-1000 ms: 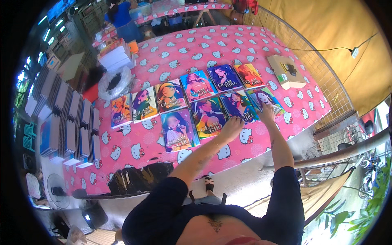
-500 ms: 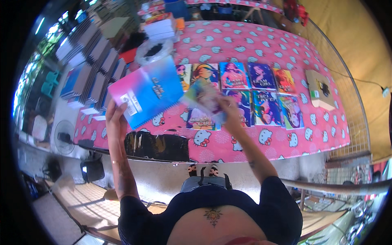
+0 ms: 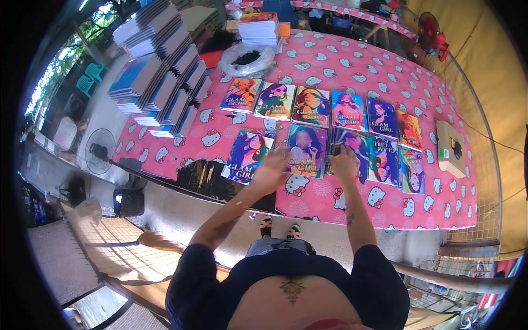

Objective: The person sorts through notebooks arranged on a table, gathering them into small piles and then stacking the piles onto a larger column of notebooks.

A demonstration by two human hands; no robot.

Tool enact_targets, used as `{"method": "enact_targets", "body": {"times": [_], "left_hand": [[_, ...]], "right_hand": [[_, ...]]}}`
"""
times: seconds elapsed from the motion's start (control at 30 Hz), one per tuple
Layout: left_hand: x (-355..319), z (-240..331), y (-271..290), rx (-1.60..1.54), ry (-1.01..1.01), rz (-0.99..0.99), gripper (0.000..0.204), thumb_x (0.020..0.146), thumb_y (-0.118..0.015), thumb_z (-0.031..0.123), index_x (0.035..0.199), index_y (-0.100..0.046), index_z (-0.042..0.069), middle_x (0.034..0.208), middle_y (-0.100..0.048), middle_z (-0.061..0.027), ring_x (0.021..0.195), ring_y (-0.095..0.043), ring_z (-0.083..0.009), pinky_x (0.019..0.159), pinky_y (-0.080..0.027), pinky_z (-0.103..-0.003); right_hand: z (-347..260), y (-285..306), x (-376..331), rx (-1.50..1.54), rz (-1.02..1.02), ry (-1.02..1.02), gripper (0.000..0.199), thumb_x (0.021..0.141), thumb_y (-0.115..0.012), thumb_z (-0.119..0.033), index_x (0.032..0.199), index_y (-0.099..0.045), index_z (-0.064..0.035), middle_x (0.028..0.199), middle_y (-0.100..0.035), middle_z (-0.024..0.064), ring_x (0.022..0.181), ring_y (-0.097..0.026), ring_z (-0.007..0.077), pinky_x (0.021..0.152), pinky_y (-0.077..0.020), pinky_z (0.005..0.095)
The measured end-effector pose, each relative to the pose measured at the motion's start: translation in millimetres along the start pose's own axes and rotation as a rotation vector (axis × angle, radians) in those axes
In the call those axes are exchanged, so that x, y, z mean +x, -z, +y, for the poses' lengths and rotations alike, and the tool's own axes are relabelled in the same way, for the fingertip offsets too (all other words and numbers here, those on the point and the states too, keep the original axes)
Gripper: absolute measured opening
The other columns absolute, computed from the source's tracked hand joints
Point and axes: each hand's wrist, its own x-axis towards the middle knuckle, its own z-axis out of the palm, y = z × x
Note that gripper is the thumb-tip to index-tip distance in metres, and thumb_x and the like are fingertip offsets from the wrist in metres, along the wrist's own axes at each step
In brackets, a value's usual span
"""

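Note:
Spiral notebooks with colourful illustrated covers lie in two rows on a pink tablecloth (image 3: 300,212) patterned with white cat faces. My left hand (image 3: 272,169), slightly blurred, has its fingers stretched out. It lies over the right edge of a blue-purple notebook (image 3: 247,151), touching the left side of a purple notebook (image 3: 306,146). My right hand (image 3: 344,163) rests, fingers apart, on the left part of another dark purple notebook (image 3: 357,148). Neither hand lifts anything. Above them, the far row includes an orange notebook (image 3: 242,93) and a white one (image 3: 275,99).
Tall notebook stacks (image 3: 157,77) stand at the left. A clear plastic bag (image 3: 247,63) with black contents lies behind, near another stack (image 3: 258,30). A cardboard box (image 3: 450,148) sits at the right. Torn black table surface (image 3: 212,179) shows at the front edge.
The pink-blue notebook my left hand held up and the one in my right hand are now down among the rows. Both hands are lower, over the near row; the view has shifted.

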Motion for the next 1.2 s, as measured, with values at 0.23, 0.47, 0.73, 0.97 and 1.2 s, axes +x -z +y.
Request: {"method": "enact_targets", "body": {"times": [0.23, 0.47, 0.73, 0.97, 1.2], "left_hand": [[-7.0, -23.2, -22.3, 0.003, 0.005, -0.069, 0.029, 0.087, -0.055, 0.009, 0.115, -0.054, 0.003, 0.094, -0.064, -0.0164, 0.082, -0.065, -0.0304, 0.067, -0.052, -0.039], [-33.7, -39.6, 188.7, -0.647, 0.52, 0.817, 0.019, 0.096, -0.048, 0.008, 0.109, -0.057, -0.002, 0.092, -0.06, -0.003, 0.08, -0.051, -0.0082, 0.067, -0.043, -0.026], [-33.7, -67.2, 191.1, 0.297, 0.185, 0.606, 0.041, 0.086, -0.051, 0.002, 0.127, -0.05, -0.005, 0.128, -0.052, -0.0234, 0.12, -0.05, -0.037, 0.103, -0.039, -0.044], [-76.7, -115.5, 76.0, -0.048, 0.226, -0.322, 0.059, 0.087, -0.055, 0.017, 0.138, -0.037, -0.005, 0.14, -0.041, -0.0253, 0.132, -0.038, -0.0399, 0.109, -0.031, -0.05], [59.6, -309.6, 6.4, 0.375, 0.127, 0.015, 0.052, 0.081, -0.056, 0.006, 0.131, -0.046, 0.001, 0.124, -0.055, -0.0178, 0.116, -0.053, -0.0338, 0.098, -0.043, -0.044]], "right_hand": [[18.2, 30.6, -28.6, 0.031, -0.127, 0.169, 0.068, 0.078, -0.068, -0.027, 0.133, -0.041, 0.0018, 0.116, -0.055, 0.0233, 0.107, -0.056, 0.04, 0.084, -0.05, 0.0487], [-1.0, 29.2, -26.4, 0.184, -0.079, 0.382, 0.059, 0.076, -0.063, -0.007, 0.132, -0.046, 0.0, 0.107, -0.058, 0.0234, 0.097, -0.059, 0.0395, 0.083, -0.0498, 0.0435], [-154.1, 22.5, -14.2, 0.549, -0.02, 0.975, 0.043, 0.074, -0.06, -0.002, 0.116, -0.062, -0.0072, 0.107, -0.06, 0.0159, 0.102, -0.057, 0.0332, 0.09, -0.0463, 0.0399], [-193.5, -57.6, 44.0, 0.479, -0.278, 0.665, 0.041, 0.076, -0.059, -0.002, 0.117, -0.06, -0.0057, 0.125, -0.056, 0.0122, 0.12, -0.05, 0.0337, 0.099, -0.0406, 0.0452], [-281.8, -90.7, 113.8, 0.101, 0.047, 0.641, 0.039, 0.081, -0.058, -0.008, 0.119, -0.056, -0.0034, 0.122, -0.057, 0.0123, 0.112, -0.056, 0.0319, 0.085, -0.0489, 0.0427]]}}
